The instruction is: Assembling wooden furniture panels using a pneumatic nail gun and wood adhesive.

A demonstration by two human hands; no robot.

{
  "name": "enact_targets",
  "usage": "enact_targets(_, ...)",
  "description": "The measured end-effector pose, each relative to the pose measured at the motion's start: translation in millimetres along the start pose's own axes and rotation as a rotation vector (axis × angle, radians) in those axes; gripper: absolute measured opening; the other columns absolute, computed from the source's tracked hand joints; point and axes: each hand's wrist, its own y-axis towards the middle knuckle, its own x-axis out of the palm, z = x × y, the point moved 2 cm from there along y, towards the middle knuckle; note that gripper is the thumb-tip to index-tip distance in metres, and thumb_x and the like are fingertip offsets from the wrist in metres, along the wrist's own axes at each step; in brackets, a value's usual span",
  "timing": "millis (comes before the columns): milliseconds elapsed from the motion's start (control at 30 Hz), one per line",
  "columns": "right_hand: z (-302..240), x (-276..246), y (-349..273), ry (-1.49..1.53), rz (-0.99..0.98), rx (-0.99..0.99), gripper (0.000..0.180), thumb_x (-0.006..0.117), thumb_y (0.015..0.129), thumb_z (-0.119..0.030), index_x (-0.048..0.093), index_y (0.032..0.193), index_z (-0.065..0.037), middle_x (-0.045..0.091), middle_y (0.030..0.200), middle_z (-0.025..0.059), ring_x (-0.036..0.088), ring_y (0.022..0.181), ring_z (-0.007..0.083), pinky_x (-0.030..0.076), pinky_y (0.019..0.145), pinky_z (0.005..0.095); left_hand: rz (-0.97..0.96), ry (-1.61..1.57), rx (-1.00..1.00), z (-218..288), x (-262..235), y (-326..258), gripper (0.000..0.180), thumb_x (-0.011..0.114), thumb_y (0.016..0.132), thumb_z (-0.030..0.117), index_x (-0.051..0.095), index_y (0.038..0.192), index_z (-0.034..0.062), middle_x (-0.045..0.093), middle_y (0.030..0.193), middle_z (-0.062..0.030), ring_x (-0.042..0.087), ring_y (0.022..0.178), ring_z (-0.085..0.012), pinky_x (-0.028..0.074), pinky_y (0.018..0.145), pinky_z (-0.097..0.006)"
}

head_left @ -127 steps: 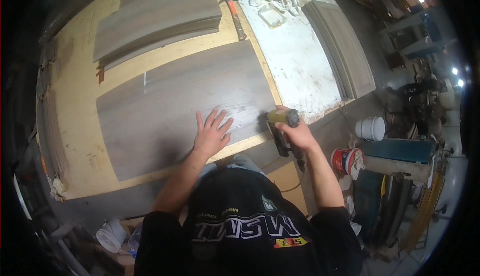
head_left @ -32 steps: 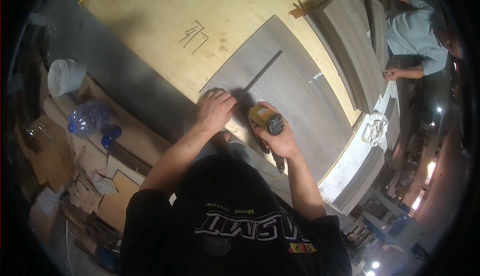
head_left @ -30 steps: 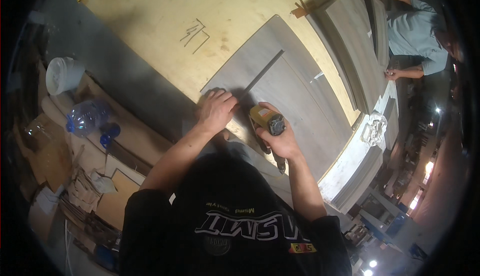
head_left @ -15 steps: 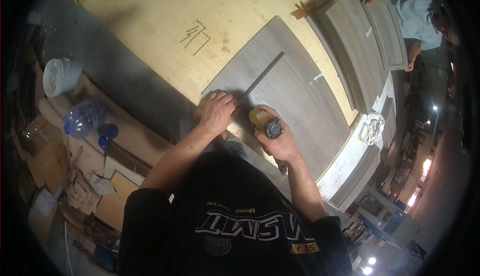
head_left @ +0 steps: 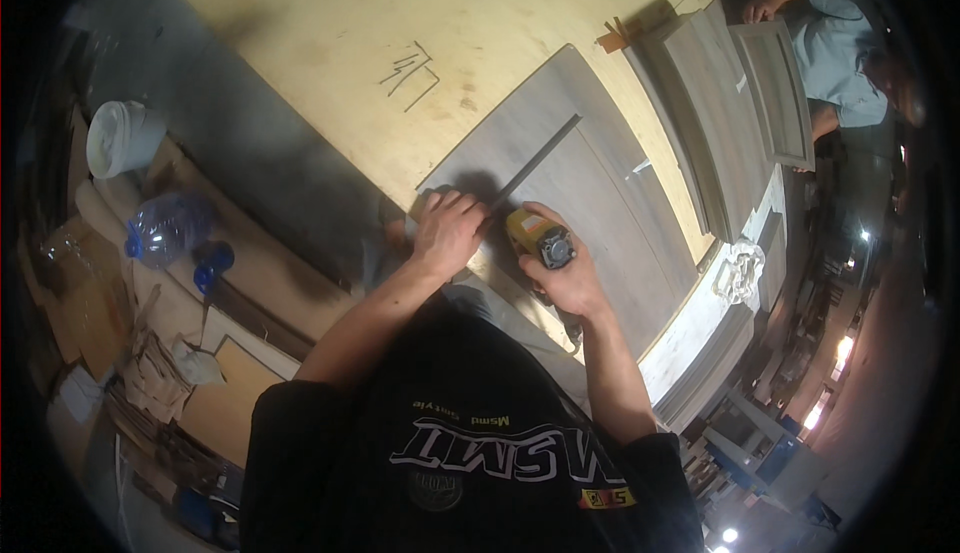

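Note:
My right hand (head_left: 565, 278) is wrapped round a yellow nail gun (head_left: 540, 238) with a dark round cap. The gun stands over the near edge of a grey wood-grain panel (head_left: 600, 223); its nose is hidden beneath it. Just left of the gun, my left hand (head_left: 448, 233) has its fingers bent and close together at the near end of a narrow dark strip (head_left: 540, 158). That strip lies on the panel and runs away to the far right. What sits under my left fingers is partly hidden.
A pale plywood sheet (head_left: 330, 83) lies under the panel. Grey panels (head_left: 690, 103) are stacked to the right, where another person's hand (head_left: 775, 1) touches a framed panel (head_left: 775, 83). At left are a white bucket (head_left: 125, 138), a clear bottle (head_left: 170, 228) and cardboard scraps (head_left: 155, 383).
The whole view has shifted slightly, so the scene sits a little farther right and lower. Both hands keep nearly the same place against the panel and strip.

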Motion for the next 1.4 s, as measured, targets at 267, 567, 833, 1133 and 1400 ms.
enact_targets(267,-6.1,1.0,0.2,-0.025,-0.008,0.090,0.067,0.073,0.080,-0.012,0.057,0.144,-0.018,0.070,0.120,0.0078,0.066,0.111,0.0174,0.049,0.102,0.0317,0.000,-0.030,-0.014,-2.5,0.9,0.0,0.010,0.073,0.087,0.019,0.071,0.093,0.0107,0.066,0.093,-0.0047,0.062,0.094,-0.0263,0.044,0.086,-0.042)
enact_targets(567,1.8,-8.7,-38.3,0.340,0.080,0.115,0.074,0.067,0.085,0.002,0.044,0.153,-0.013,0.066,0.094,0.0051,0.057,0.061,0.0103,0.048,0.054,0.0265,-0.116,-0.009,-0.034,7.5,-8.2,4.1,0.016,0.073,0.087,0.023,0.072,0.098,0.0108,0.067,0.099,-0.0053,0.062,0.099,-0.0252,0.043,0.091,-0.043)
enact_targets(833,49.8,-17.0,-90.7,0.381,0.186,0.159,0.072,0.068,0.086,0.001,0.044,0.152,-0.011,0.067,0.096,0.0052,0.058,0.059,0.0107,0.048,0.053,0.0269,-0.050,-0.022,-0.052,19.0,13.0,56.1,0.016,0.074,0.089,0.027,0.073,0.097,0.0128,0.069,0.097,-0.0038,0.063,0.102,-0.0265,0.039,0.092,-0.043)
enact_targets(1133,85.8,-43.0,-104.2,0.606,0.249,0.172,0.076,0.070,0.086,0.000,0.041,0.155,-0.014,0.066,0.098,0.0049,0.057,0.059,0.0112,0.048,0.053,0.0268,-0.252,0.025,-0.193,34.5,35.2,137.5,0.016,0.072,0.092,0.031,0.074,0.089,0.0153,0.071,0.092,-0.0009,0.064,0.100,-0.0215,0.037,0.096,-0.041)
enact_targets(1400,63.1,-70.8,-82.2,0.645,0.341,0.162,0.073,0.072,0.088,-0.006,0.043,0.154,-0.013,0.064,0.095,0.0044,0.055,0.057,0.0107,0.047,0.053,0.0276,-0.274,-0.018,-0.142,41.1,51.0,165.0,0.016,0.071,0.092,0.029,0.075,0.095,0.0139,0.071,0.097,-0.0022,0.062,0.105,-0.0230,0.034,0.098,-0.041)
